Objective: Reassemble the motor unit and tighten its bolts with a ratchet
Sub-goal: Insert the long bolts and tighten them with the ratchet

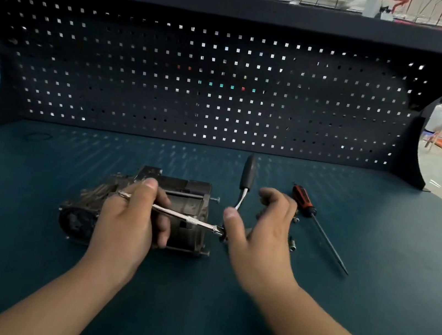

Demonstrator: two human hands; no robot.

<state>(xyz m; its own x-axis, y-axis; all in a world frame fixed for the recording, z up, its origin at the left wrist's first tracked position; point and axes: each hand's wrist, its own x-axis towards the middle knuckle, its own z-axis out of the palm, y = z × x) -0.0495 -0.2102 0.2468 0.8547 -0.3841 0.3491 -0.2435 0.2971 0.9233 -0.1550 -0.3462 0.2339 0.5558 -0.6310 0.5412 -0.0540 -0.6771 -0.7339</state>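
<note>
Left hand (130,219) is gripping a thin metal rod (177,214), fingers curling over the motor unit (195,192). Right hand (261,231) is hovering half-open and blurred, holding nothing, thumb by the rod's tip.

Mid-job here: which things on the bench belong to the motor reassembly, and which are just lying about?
In the job: motor unit; long silver rod, held in the left hand; dark-handled ratchet; small metal pieces by the right hand, probably fasteners.

Lying about: red-and-black screwdriver, untouched on the bench.
</note>
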